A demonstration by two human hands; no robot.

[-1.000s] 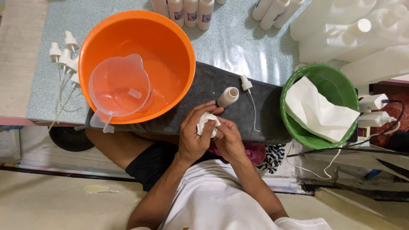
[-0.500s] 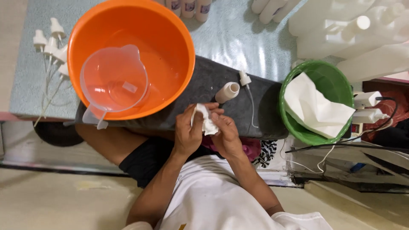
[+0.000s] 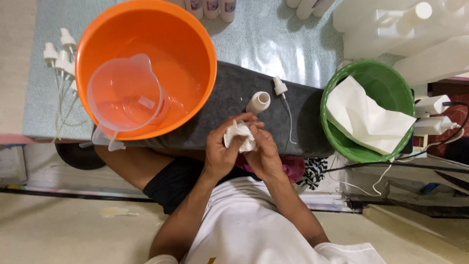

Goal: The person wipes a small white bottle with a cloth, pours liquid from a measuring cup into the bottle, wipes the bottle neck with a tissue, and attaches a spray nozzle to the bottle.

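Note:
My left hand (image 3: 222, 151) and my right hand (image 3: 264, 152) are pressed together around a crumpled white tissue (image 3: 238, 134), just above the near edge of a dark grey board (image 3: 229, 105). Both hands grip the tissue. Right behind my fingers stands a small beige bottle (image 3: 258, 102) with its mouth open and no cap. A white spray pump with a long thin tube (image 3: 283, 105) lies on the board to the right of the bottle.
A big orange basin (image 3: 195, 58) holds a clear plastic jug (image 3: 128, 95) on the left. A green bowl (image 3: 342, 137) with white tissue sits on the right. Loose spray pumps (image 3: 58, 56) lie far left. White containers (image 3: 405, 24) and cables (image 3: 439, 142) crowd the right.
My hands stay together by the bottle while the tissue is worked and turned between the fingers. The view has shifted slightly.

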